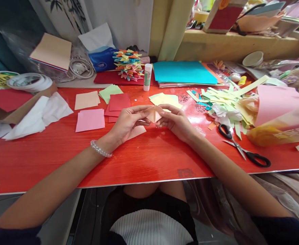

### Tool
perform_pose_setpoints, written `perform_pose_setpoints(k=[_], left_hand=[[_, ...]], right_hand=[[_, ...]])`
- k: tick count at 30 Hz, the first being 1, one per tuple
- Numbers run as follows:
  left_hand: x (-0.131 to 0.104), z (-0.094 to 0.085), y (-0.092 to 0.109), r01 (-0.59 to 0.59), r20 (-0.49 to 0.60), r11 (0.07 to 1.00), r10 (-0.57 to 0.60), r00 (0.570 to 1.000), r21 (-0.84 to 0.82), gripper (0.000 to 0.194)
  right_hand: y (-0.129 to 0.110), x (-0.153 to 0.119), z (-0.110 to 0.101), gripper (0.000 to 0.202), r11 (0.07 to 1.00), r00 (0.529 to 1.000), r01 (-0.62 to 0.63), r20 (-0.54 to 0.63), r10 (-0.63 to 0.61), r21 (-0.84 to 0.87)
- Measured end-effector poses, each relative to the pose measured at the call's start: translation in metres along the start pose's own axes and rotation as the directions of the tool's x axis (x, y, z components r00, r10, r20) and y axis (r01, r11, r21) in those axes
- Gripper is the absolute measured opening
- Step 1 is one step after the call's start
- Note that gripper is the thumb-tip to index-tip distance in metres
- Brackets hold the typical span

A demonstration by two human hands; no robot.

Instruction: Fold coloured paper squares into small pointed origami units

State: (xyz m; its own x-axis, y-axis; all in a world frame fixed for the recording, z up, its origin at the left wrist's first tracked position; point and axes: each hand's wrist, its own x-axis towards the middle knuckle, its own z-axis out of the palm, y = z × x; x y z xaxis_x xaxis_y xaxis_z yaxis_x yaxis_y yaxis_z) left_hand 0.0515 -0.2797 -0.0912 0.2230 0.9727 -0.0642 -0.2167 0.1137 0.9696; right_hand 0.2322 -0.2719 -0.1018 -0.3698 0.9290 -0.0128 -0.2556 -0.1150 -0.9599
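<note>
White ribbed clothing is seen nearest, at six o'clock from one small, pointed, folded peach paper, which is held over the glossy red table. One side of the paper is pinched between thumb and fingers by the bare left hand, the other side likewise by the bare right hand. By judgement, folding is partly done: a central crease and angled faces are shown on this one sheet, though whether more folds are needed cannot be told; the squares left on the table look unfolded. Five groups of flat paper squares are counted: pink squares at nine o'clock, red squares between nine and ten, peach squares and pale green squares near ten, pale yellow squares near one; the sheets in each cannot be counted. One upright white-and-green cylindrical glue stick is placed near twelve, one multicoloured spiky folded-paper stack at eleven, and one pair of black-handled metal scissors, blades parted, at four.
</note>
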Motion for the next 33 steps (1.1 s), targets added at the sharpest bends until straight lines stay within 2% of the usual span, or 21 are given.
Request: perform_pose_setpoints(k=[3, 8, 15, 20, 24, 26, 28, 30, 33], left_hand=[[-0.0009, -0.0002, 0.0013, -0.006, 0.029, 1.000, 0.007, 1.000, -0.021, 0.017], [-0.0019, -0.0015, -0.0008, 0.050, 0.149, 0.999, -0.048, 0.988, -0.008, 0.012], [0.0009, -0.0020, -0.0028, 0.009, 0.090, 1.000, -0.007, 0.996, -0.024, 0.013], [-0.0006, -0.0035, 0.0002, 0.000, 0.116, 0.999, 0.006, 0.993, -0.050, 0.014], [-0.0025, -0.0036, 0.0040, -0.003, 0.115, 0.998, 0.009, 0.993, -0.056, 0.021], [-0.0034, -0.0028, 0.0049, -0.032, 0.088, 0.999, 0.033, 0.996, -0.009, 0.026], [-0.0038, -0.0022, 0.0042, -0.082, 0.057, 0.993, 0.077, 0.995, 0.087, 0.023], [-0.0035, -0.0021, 0.0020, -0.130, 0.041, 0.975, 0.125, 0.991, 0.179, 0.017], [-0.0023, -0.0028, -0.0016, -0.195, 0.037, 0.947, 0.192, 0.981, 0.257, 0.021]], right_hand=[[0.0003, -0.0003, 0.0001, 0.023, 0.999, 0.999, 0.032, 0.023, -0.032, -0.001], [0.0001, -0.0024, 0.0032, 0.020, 0.993, 0.999, 0.051, 0.020, -0.049, -0.106], [0.0009, -0.0010, 0.0019, 0.010, 0.998, 0.999, 0.039, 0.007, -0.039, -0.052], [0.0018, 0.0008, 0.0000, 0.007, 1.000, 1.000, 0.025, 0.001, -0.025, 0.003], [-0.0006, -0.0002, 0.0017, 0.010, 1.000, 1.000, 0.012, 0.017, -0.011, -0.009], [-0.0018, -0.0008, 0.0031, 0.013, 0.999, 0.999, 0.010, 0.037, -0.008, -0.031], [-0.0019, -0.0011, 0.0044, 0.014, 0.998, 0.999, 0.016, 0.044, -0.013, -0.064], [-0.0008, -0.0009, 0.0050, 0.016, 0.994, 0.999, 0.029, 0.034, -0.026, -0.101], [0.0016, -0.0005, 0.0048, 0.023, 0.988, 0.999, 0.047, -0.001, -0.047, -0.148]])
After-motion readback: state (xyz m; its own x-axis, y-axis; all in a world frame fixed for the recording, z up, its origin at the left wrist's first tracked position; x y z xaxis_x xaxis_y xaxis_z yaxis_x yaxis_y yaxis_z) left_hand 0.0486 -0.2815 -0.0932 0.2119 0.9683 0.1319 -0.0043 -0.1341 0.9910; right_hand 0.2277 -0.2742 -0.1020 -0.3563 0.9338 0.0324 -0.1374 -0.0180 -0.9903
